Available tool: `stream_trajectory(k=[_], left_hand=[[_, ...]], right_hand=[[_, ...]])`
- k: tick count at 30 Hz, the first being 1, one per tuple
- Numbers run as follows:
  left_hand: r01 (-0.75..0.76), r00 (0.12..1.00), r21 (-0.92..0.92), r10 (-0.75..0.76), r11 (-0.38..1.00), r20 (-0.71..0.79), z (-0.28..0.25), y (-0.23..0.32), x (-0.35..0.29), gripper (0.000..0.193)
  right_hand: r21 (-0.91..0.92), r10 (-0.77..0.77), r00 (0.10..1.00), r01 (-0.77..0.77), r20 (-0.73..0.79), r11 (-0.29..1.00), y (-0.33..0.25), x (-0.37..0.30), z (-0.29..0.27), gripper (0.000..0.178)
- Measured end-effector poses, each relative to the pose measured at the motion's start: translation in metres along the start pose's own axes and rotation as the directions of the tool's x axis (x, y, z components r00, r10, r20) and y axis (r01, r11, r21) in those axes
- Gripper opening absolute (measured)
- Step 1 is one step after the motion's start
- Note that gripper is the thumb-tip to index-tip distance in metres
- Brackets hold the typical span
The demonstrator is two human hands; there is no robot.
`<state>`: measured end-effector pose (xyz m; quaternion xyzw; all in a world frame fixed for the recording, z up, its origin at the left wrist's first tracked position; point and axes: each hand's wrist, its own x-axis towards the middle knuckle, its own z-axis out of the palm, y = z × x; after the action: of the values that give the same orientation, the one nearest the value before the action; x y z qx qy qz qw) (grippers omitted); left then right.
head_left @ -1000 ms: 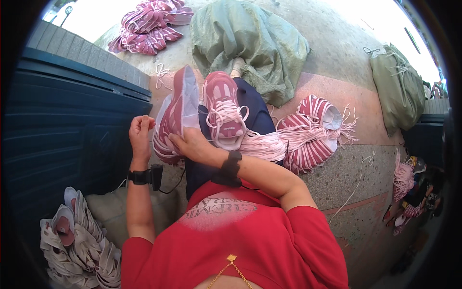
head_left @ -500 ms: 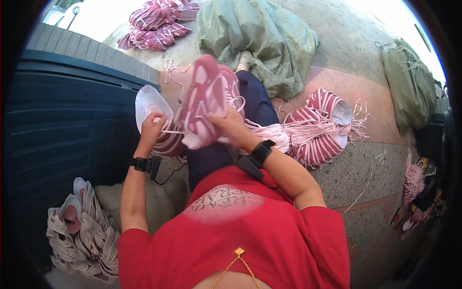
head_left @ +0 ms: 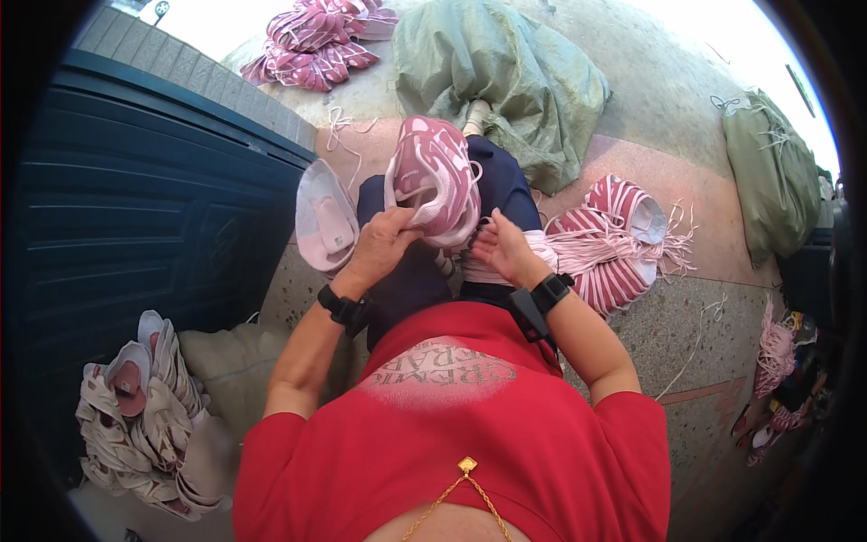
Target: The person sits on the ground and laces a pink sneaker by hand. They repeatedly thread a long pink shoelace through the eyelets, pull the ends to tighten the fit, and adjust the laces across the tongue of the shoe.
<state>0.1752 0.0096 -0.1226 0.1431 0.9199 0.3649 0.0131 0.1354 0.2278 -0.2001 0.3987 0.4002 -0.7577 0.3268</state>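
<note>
1. Currently, the pink shoe upper (head_left: 433, 176) is held over the navy trousers (head_left: 508, 185), its opening toward the wearer.
2. The left hand (head_left: 381, 247) grips its near rim, above the trousers' left leg.
3. The right hand (head_left: 508, 253) is open, fingers loosely bent, above the trousers' right leg; whether it touches the pink laces (head_left: 578, 254) cannot be told.
4. Right of the trousers lies a striped pink bundle (head_left: 603, 285); left, a pale-lined upper (head_left: 325, 212); beyond them, a green sack (head_left: 506, 77).
</note>
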Motion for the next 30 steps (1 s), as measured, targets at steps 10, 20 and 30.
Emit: stream_trajectory(k=[10,20,30], left_hand=[[-0.120,0.985,0.466,0.046,0.876,0.168,0.023,0.018,-0.010,0.027],[-0.056,0.994,0.306,0.024,0.950,0.107,0.043,0.009,-0.005,0.027],[0.393,0.909,0.061,-0.378,0.917,-0.177,0.034,-0.036,0.023,0.052]], right_hand=[[-0.057,-0.066,0.990,0.074,0.128,0.996,0.018,0.002,0.009,0.052],[-0.783,-0.694,0.480,0.591,0.536,-0.196,-0.019,-0.007,0.050,0.038],[-0.761,-0.675,0.452,0.595,0.583,-0.259,0.003,0.000,0.052,0.036]])
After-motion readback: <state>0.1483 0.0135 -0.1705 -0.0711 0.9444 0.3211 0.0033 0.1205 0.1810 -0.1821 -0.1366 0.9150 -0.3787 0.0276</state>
